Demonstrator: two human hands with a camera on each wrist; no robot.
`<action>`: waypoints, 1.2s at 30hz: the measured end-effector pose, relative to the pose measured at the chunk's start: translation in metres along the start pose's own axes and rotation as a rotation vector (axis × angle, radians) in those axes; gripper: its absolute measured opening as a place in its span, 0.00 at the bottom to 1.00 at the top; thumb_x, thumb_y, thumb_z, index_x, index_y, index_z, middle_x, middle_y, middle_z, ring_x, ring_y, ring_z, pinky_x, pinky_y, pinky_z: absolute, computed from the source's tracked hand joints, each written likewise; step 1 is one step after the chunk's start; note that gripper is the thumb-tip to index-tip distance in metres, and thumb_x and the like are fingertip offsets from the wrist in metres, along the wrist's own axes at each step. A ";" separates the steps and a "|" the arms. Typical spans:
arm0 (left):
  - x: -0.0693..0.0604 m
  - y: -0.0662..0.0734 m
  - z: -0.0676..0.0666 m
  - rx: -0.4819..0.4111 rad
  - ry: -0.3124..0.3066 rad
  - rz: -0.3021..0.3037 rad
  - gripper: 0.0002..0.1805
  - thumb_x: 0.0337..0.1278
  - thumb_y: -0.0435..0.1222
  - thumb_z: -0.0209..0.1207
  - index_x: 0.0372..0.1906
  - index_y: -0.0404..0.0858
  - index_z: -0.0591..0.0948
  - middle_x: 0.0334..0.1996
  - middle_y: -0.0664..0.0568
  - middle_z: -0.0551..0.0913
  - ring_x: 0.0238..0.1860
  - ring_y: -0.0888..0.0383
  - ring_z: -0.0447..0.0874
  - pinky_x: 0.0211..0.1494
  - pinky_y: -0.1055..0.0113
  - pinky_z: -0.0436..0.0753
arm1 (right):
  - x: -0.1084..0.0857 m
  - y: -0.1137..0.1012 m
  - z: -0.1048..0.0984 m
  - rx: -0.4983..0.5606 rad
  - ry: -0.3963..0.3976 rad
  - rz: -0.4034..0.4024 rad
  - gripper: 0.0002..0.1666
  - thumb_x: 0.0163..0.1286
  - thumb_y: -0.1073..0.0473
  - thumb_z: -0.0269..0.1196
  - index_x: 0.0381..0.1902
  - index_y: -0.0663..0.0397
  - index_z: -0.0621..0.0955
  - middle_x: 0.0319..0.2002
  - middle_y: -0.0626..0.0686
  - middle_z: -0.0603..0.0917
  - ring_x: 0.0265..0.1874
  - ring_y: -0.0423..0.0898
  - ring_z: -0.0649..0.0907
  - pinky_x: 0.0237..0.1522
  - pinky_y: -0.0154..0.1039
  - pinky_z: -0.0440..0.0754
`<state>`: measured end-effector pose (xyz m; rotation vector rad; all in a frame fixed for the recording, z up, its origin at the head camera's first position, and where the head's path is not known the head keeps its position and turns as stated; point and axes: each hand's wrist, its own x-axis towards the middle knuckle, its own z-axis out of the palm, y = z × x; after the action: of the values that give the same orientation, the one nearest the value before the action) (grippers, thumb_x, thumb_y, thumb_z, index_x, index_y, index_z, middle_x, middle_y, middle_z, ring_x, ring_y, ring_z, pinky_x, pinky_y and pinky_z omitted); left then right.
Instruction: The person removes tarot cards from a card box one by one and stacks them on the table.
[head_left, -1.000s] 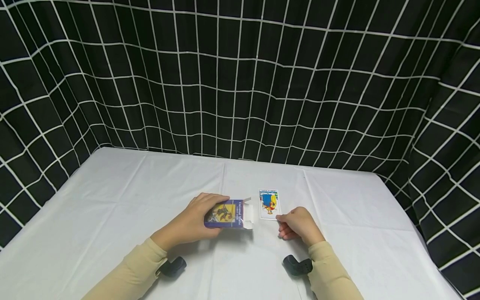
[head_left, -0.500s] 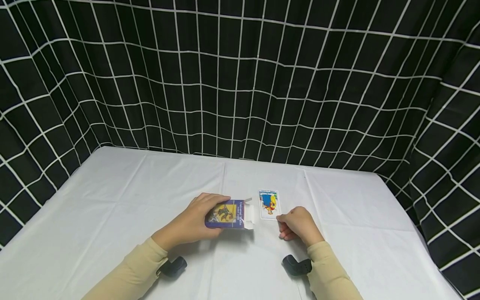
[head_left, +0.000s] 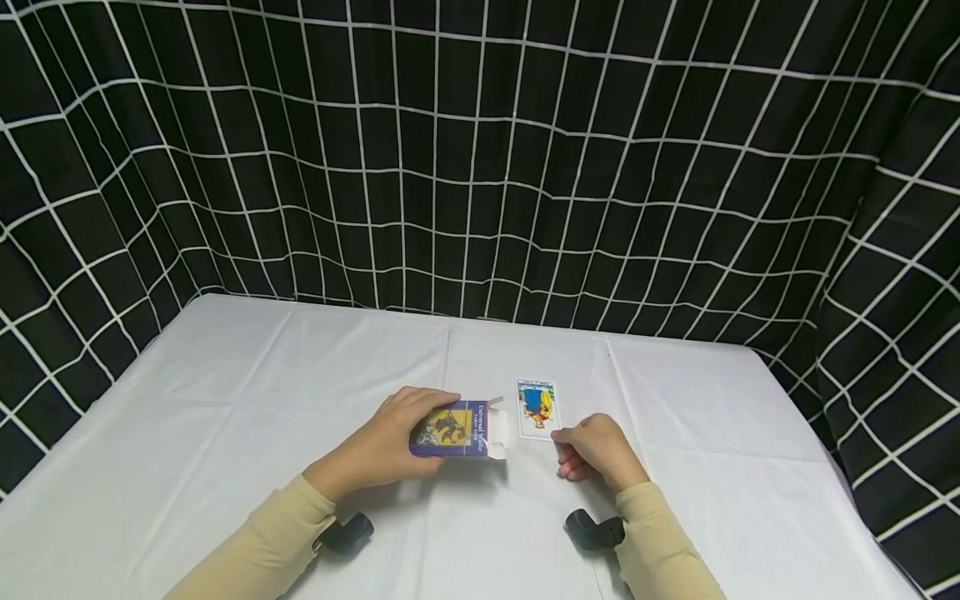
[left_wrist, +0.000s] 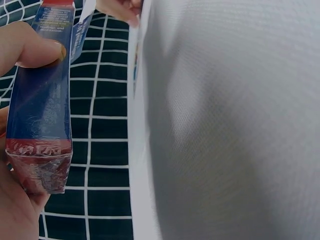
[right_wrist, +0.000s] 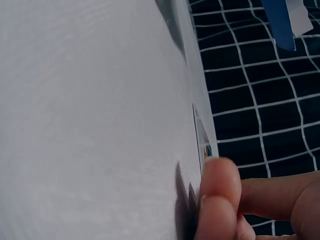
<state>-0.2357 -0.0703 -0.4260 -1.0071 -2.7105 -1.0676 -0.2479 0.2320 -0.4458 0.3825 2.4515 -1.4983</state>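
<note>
My left hand [head_left: 386, 437] grips a purple-blue tarot card box [head_left: 450, 430] off the table, thumb on one narrow side [left_wrist: 42, 95] in the left wrist view. The box's white end flap [head_left: 498, 429] hangs open toward the right; its inside cannot be seen. Just beyond that flap, a single tarot card [head_left: 537, 408] lies picture up, showing a figure in blue, yellow and red. At the card's near right corner, my right hand [head_left: 600, 450] pinches the edge between thumb and curled fingers. Only a sliver of the card [right_wrist: 201, 135] shows in the right wrist view.
A white cloth [head_left: 225, 467] with fold creases covers the table. Black curtains [head_left: 465, 167] with a white grid stand behind and at both sides. Dark wrist cameras [head_left: 348, 533] jut inward from both sleeves, low over the cloth.
</note>
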 end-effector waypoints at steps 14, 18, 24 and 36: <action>0.003 0.001 0.001 -0.010 -0.007 0.008 0.43 0.41 0.36 0.71 0.70 0.44 0.71 0.66 0.49 0.76 0.66 0.50 0.70 0.71 0.46 0.67 | -0.017 -0.021 -0.022 0.180 -0.101 -0.107 0.17 0.69 0.61 0.61 0.41 0.76 0.77 0.24 0.49 0.84 0.21 0.37 0.84 0.29 0.32 0.86; 0.001 0.001 0.001 -0.004 -0.006 -0.001 0.43 0.42 0.37 0.71 0.70 0.44 0.71 0.66 0.49 0.76 0.66 0.50 0.70 0.71 0.46 0.67 | -0.024 -0.028 -0.019 0.215 -0.132 -0.184 0.19 0.66 0.64 0.63 0.48 0.78 0.78 0.33 0.53 0.87 0.29 0.39 0.87 0.36 0.35 0.88; 0.001 0.000 0.001 -0.003 0.000 -0.005 0.43 0.41 0.37 0.72 0.70 0.44 0.71 0.66 0.50 0.76 0.65 0.51 0.70 0.70 0.47 0.67 | -0.031 -0.035 -0.009 0.229 -0.144 -0.221 0.20 0.64 0.65 0.65 0.48 0.77 0.80 0.34 0.53 0.88 0.31 0.40 0.88 0.37 0.35 0.88; 0.000 0.000 0.003 0.011 0.001 0.021 0.43 0.41 0.37 0.72 0.70 0.44 0.71 0.65 0.50 0.76 0.64 0.51 0.71 0.69 0.48 0.68 | -0.046 -0.047 0.005 0.219 -0.122 -0.277 0.20 0.63 0.66 0.65 0.49 0.76 0.80 0.36 0.53 0.88 0.33 0.42 0.88 0.43 0.40 0.88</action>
<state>-0.2351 -0.0689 -0.4286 -1.0307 -2.6962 -1.0490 -0.2204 0.2023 -0.3931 -0.0144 2.3258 -1.8494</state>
